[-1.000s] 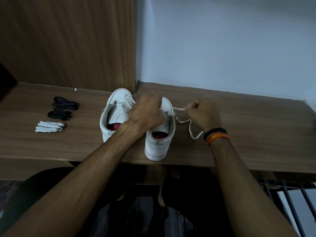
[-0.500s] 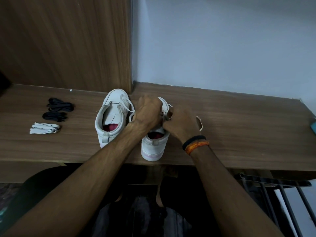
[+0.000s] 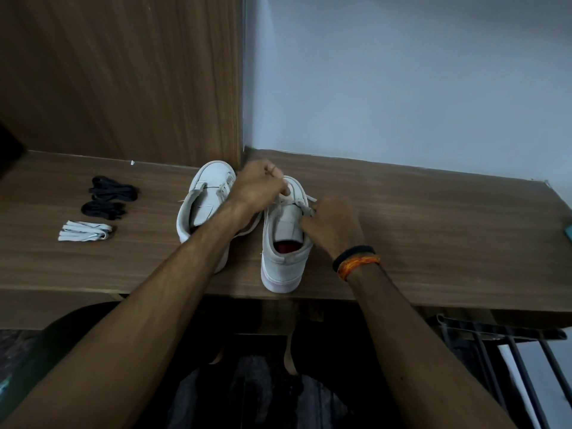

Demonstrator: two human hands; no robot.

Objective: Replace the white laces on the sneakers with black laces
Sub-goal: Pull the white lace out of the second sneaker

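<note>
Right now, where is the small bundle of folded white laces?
In the head view, the bundle of folded white laces lies on the left of the wooden desk, just in front of two coiled black laces and left of the white sneakers.

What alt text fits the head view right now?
Both hands work the white lace on the right sneaker: left hand at its toe end, right hand beside its tongue. Left of the other sneaker lie two black lace bundles and one white bundle.
</note>
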